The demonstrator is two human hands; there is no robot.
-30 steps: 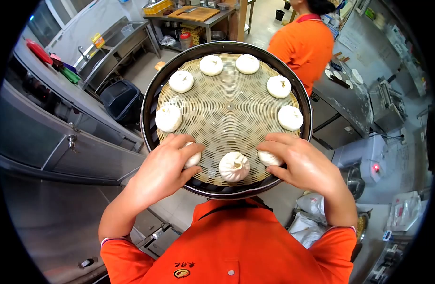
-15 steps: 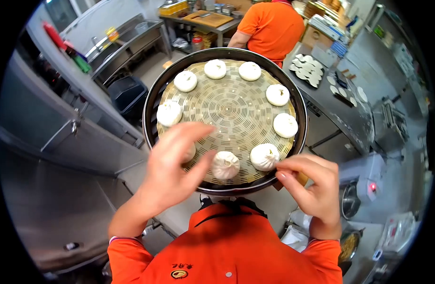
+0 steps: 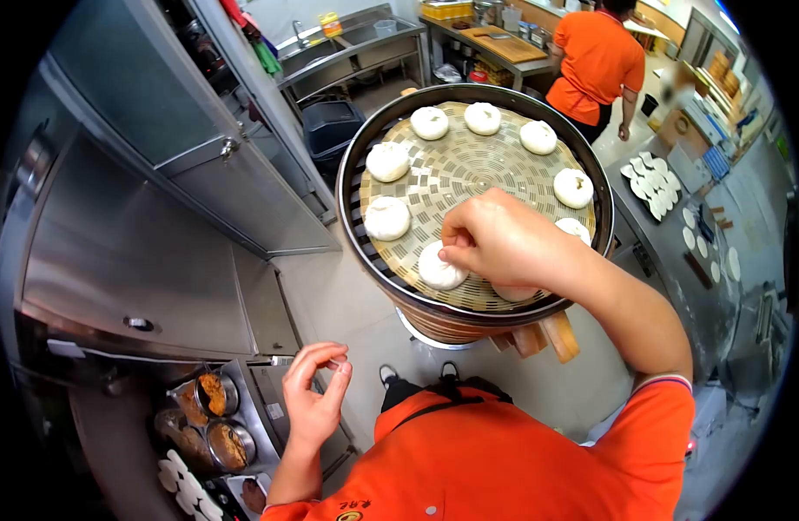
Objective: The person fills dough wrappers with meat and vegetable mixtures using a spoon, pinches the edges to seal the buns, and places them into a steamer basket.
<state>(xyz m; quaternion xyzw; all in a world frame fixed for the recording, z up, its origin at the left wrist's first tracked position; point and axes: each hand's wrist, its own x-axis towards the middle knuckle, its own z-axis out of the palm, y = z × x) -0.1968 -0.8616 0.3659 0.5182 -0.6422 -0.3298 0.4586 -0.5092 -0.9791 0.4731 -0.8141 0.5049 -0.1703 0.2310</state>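
A round dark-rimmed steamer point(image 3: 354, 252) holds a woven mat point(image 3: 469, 169) with white pleated buns set in a ring. My right hand point(image 3: 491, 234) reaches over the mat, thumb and fingertips pinched at the top of a bun point(image 3: 438, 271) at the front left. Below my right wrist, another bun point(image 3: 514, 293) is mostly covered, and a bun point(image 3: 574, 229) beyond the forearm is partly hidden. Off the steamer at the lower left, my left hand point(image 3: 314, 395) hangs in the air with loosely curled fingers, a gap between thumb and fingers, and nothing in it.
A co-worker in an orange shirt point(image 3: 595, 65) stands beyond the steamer. On the right counter lie a tray of white dough pieces point(image 3: 651, 184) and flat dough rounds. Metal bowls of filling point(image 3: 230, 445) sit at the lower left. Wooden handles point(image 3: 556, 337) stick out from the steamer's front.
My right hand has moved left across the steamer to another bun. My left hand has withdrawn from above the mat to the lower left. The view has shifted left; the co-worker stands more upright.
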